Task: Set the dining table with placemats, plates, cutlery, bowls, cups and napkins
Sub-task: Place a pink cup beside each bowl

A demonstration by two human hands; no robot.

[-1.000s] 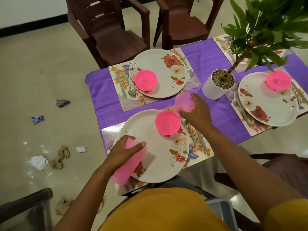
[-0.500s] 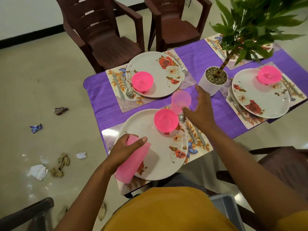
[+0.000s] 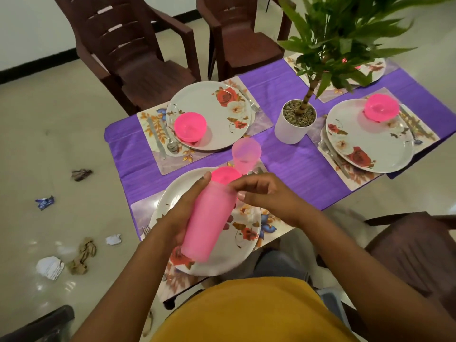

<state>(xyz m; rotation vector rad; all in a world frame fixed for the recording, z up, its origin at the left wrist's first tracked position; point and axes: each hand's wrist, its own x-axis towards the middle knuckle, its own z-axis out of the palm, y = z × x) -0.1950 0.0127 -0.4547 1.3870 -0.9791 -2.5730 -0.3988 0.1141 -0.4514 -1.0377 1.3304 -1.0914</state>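
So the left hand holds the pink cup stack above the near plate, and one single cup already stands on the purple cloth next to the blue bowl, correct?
Not quite: the bowl next to the single cup is pink, not blue, as the head view shows. The rest holds: the left hand holds the pink cup stack above the near plate, and the cup stands on the purple cloth.

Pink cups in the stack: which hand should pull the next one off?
The right hand, probably. Its fingers are at the top rim of the stack of cups, while the left hand is wrapped around the stack, holding it.
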